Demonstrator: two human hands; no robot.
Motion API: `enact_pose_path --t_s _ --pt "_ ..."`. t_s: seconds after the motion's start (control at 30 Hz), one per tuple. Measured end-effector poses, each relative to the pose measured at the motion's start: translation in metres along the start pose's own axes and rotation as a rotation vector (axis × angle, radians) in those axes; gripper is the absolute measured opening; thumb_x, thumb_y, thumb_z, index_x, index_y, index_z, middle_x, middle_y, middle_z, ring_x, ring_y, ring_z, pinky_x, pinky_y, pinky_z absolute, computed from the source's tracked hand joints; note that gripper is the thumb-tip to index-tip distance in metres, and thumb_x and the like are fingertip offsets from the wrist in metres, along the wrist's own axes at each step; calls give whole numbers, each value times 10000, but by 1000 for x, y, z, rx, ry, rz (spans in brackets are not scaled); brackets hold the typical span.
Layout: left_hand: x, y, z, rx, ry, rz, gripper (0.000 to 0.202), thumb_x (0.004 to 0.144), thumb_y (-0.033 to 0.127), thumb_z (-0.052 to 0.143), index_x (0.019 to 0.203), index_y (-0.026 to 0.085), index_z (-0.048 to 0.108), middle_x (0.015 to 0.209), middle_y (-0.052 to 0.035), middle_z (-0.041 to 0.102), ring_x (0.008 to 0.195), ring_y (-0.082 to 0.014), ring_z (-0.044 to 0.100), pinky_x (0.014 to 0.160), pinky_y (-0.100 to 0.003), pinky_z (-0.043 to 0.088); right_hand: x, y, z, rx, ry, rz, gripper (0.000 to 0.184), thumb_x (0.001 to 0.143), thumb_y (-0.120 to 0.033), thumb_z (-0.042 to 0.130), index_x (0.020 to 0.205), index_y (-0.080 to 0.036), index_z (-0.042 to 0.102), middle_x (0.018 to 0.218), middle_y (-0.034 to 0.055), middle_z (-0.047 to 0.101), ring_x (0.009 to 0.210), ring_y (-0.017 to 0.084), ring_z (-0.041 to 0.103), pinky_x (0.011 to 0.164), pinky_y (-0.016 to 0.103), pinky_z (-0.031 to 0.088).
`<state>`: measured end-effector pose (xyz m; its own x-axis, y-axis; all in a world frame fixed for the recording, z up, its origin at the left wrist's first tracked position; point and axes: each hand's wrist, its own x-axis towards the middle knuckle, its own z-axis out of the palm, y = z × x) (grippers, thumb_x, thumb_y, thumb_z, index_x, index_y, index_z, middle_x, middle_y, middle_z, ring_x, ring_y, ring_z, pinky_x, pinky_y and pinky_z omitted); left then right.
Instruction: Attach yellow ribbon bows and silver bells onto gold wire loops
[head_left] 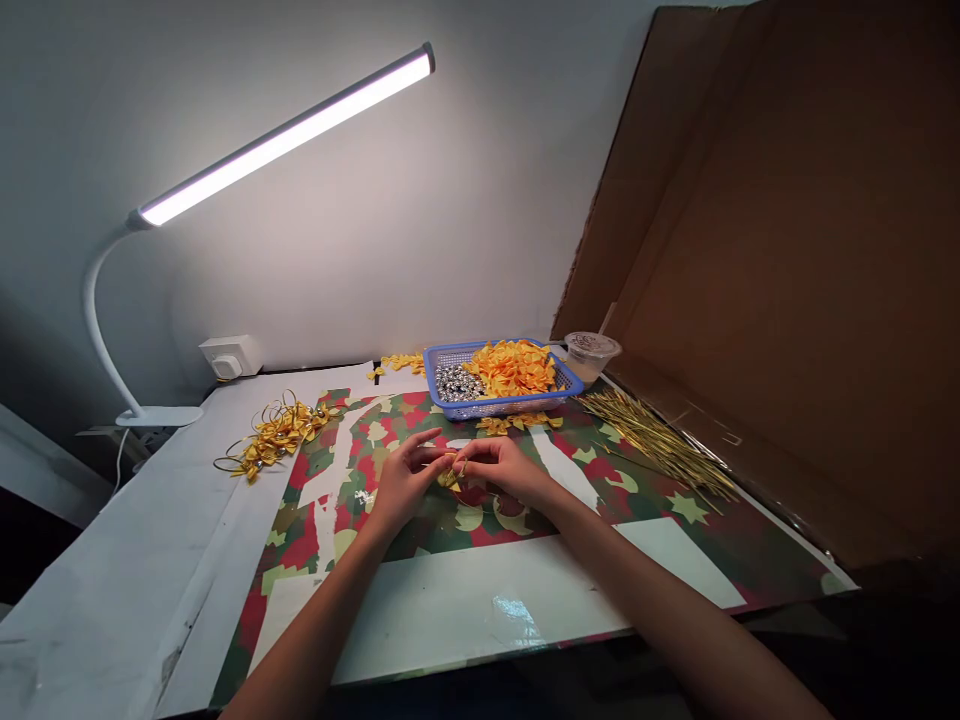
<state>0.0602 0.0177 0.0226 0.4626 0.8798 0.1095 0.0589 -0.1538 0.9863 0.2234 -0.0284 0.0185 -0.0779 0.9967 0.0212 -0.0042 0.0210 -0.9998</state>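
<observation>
My left hand (401, 478) and my right hand (501, 468) meet over the patterned table sheet (675, 540). Between their fingertips they pinch a small yellow ribbon bow (451, 474) with a thin gold tie. Both hands have fingers closed on it. A blue basket (568, 384) behind the hands holds yellow ribbon bows (514, 366) and small silver bells (457, 382). A bundle of gold twist ties (660, 435) lies to the right. A heap of finished yellow bows with gold loops (274, 437) lies to the left.
A white clamp lamp (285, 140) shines from the left. A wall socket (229, 357) sits at the back. A clear plastic cup (591, 354) stands beside the basket. Brown cardboard (795, 280) walls the right side. Loose yellow bows (397, 363) lie behind the basket.
</observation>
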Motion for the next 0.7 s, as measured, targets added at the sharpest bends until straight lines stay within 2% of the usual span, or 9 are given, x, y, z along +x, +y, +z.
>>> enact_pose_path --t_s 0.1,0.17,0.23,0.33,0.4,0.47,0.57,0.7 --pt "0 1 -2 -2 32 -1 501 647 417 701 1057 145 605 902 -94 737 848 -235 689 729 -336 550 -2 -3 0 19 24 24 340 583 -464 748 681 -152 657 653 10 648 483 93 519 404 202 360" --pt "1 2 -3 6 74 -12 408 658 421 688 966 158 635 900 -77 720 818 -216 681 649 -292 543 -3 -4 0 23 49 22 318 606 -454 740 690 -160 656 635 0 640 437 82 483 385 208 346" --pt "1 3 -5 10 103 -41 308 670 424 669 830 163 639 814 -48 700 718 -186 670 525 -242 505 -3 -5 0 24 83 -1 291 636 -445 725 707 -170 659 635 -7 633 451 90 492 402 221 366" --pt "-1 7 -7 -12 62 -100 277 637 418 688 696 157 617 649 -17 659 553 -153 634 416 -211 443 -2 -4 0 25 116 -58 275 637 -437 727 712 -181 662 688 -1 645 590 130 568 526 252 446" --pt "-2 10 -6 -34 12 -123 304 586 412 729 707 149 638 645 -27 672 544 -158 639 426 -220 461 -2 -4 0 23 118 -95 277 630 -442 730 705 -184 663 722 5 654 674 149 593 626 275 471" --pt "-3 12 -6 -51 -17 -124 357 552 416 758 763 145 662 691 -50 698 614 -182 666 481 -242 503 -1 -4 0 19 108 -124 277 634 -446 729 703 -185 666 739 11 659 712 160 602 691 296 477" --pt "-4 13 -6 -62 -16 -100 396 551 433 768 811 149 674 756 -66 718 716 -200 681 580 -272 546 -1 -5 0 15 85 -154 277 638 -452 731 701 -189 672 752 19 654 714 166 607 715 317 486" --pt "-5 15 -8 -55 2 -64 366 580 434 762 814 161 692 821 -63 728 744 -200 682 670 -312 568 -1 -6 -1 17 103 -213 286 615 -474 745 652 -202 667 840 33 617 803 179 598 743 322 493"
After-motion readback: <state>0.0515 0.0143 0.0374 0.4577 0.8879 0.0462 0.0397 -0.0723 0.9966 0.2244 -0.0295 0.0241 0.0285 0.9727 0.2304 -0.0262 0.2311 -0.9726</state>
